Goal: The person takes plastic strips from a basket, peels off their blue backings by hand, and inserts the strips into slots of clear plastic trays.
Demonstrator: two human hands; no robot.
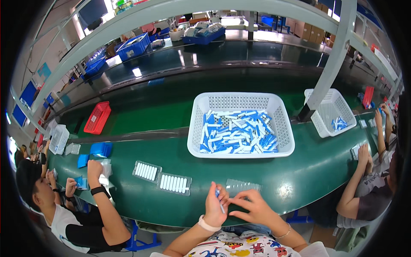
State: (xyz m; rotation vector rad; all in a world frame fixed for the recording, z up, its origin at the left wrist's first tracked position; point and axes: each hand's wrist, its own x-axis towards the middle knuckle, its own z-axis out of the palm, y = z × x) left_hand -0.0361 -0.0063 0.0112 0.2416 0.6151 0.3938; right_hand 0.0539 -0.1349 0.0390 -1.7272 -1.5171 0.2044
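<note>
While both hands meet at the near edge:
left hand [215,206]: fingers pinch a small blue-white stick [219,201], upright
right hand [252,205]: fingers spread, tips on the clear tray [242,186]
done: two trays [162,177] left of the hands look full of white sticks
left: clear tray looks unfilled; basket [241,124] beyond holds many sticks
unclear: tray slots hard to read, part-hidden by fingers
</note>
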